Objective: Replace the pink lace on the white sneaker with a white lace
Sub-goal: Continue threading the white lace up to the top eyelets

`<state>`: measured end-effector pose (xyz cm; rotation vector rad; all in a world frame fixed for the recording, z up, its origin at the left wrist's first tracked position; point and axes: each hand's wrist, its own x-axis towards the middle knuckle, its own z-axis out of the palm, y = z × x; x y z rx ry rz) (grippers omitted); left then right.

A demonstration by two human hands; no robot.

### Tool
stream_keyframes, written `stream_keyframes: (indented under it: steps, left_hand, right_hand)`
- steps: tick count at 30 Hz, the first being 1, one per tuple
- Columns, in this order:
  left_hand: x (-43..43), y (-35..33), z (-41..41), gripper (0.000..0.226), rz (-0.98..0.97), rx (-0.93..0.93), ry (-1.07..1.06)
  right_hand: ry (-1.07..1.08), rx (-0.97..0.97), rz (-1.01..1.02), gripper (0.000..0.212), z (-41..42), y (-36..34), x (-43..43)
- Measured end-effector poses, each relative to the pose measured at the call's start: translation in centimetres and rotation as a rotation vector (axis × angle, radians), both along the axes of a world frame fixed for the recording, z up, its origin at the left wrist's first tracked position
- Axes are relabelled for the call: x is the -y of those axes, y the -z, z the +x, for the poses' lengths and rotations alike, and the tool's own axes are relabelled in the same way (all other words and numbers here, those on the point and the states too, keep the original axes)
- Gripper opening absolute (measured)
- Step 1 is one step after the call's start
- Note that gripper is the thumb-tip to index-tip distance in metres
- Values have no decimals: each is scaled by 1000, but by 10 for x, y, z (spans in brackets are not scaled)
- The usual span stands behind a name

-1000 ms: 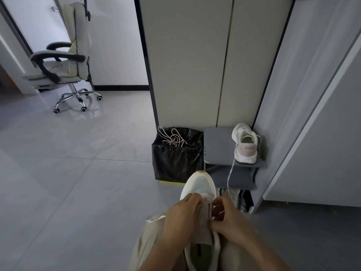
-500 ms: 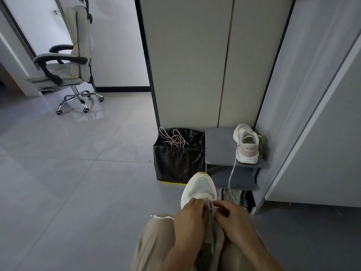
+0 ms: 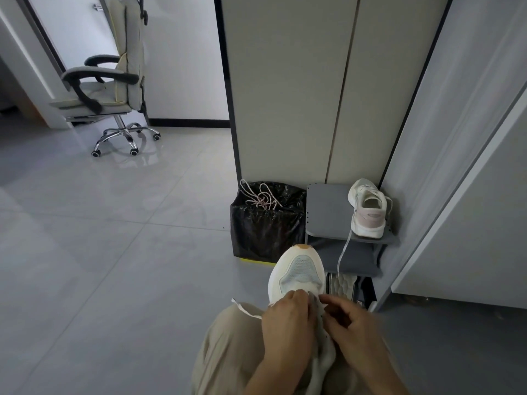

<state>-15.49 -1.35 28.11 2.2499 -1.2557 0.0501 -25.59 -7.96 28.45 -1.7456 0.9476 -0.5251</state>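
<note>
A black bag-lined bin (image 3: 265,232) stands on the grey tiled floor (image 3: 114,252) against the tall beige cabinet (image 3: 285,95). The loose pink lace (image 3: 261,195) lies tangled across the bin's rim. Just beside the bin is a low grey shelf rack (image 3: 325,209), and a cream swivel office chair (image 3: 114,81) sits well apart in the far corner. I count two white sneakers. One, with a pink heel panel (image 3: 368,215), stands on the rack's top shelf, a pale lace (image 3: 343,252) dangling over its edge. The other, the white mesh-toed sneaker (image 3: 298,270), rests on the person's beige trousers (image 3: 228,354), toe towards the bin. A third shoe shows only a ridged pale sole (image 3: 342,282) low in the rack. Both hands cover the sneaker's eyelets. The left hand (image 3: 285,323) curls over its side and grips it, and a thin white lace end (image 3: 245,308) runs across the knee and disappears under that hand. The right hand (image 3: 352,332) is blurred, its fingers bent towards the eyelets, and I cannot tell whether they pinch anything.
</note>
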Motion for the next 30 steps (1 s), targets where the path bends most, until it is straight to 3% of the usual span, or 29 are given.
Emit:
stream_keyframes:
  steps: [2,7,10,14,17,21,25,30]
  left_hand:
    - [-2,5,1,21,-25,-4,18]
    - [-19,11,-4,15,-231,-364,-80]
    - [-29,6,-9,9,-322,-444,-89]
    - [-37,9,-12,7,-332,-366,-67]
    - [-40,7,-7,12,-377,-180,-18]
    - [-34,8,-2,21,-276,48,124]
    - [-23,16,2,13,-342,-69,106]
    - [-12,28,9,7,-349,-77,128]
  right_hand:
    - [24,17,-42,38,-1,1,-5]
    - [1,65,-86,40,-9,-3,-15]
    - [-46,58,-98,41,-13,-8,-22]
    - [-95,38,-154,40,-19,-18,-29]
    - [-120,37,-211,33,-20,-23,-32]
    - [-98,0,-276,26,-19,-12,-29]
    - [-70,-29,-306,28,-15,-6,-20]
    - [-47,-215,-369,26,-2,-10,-14]
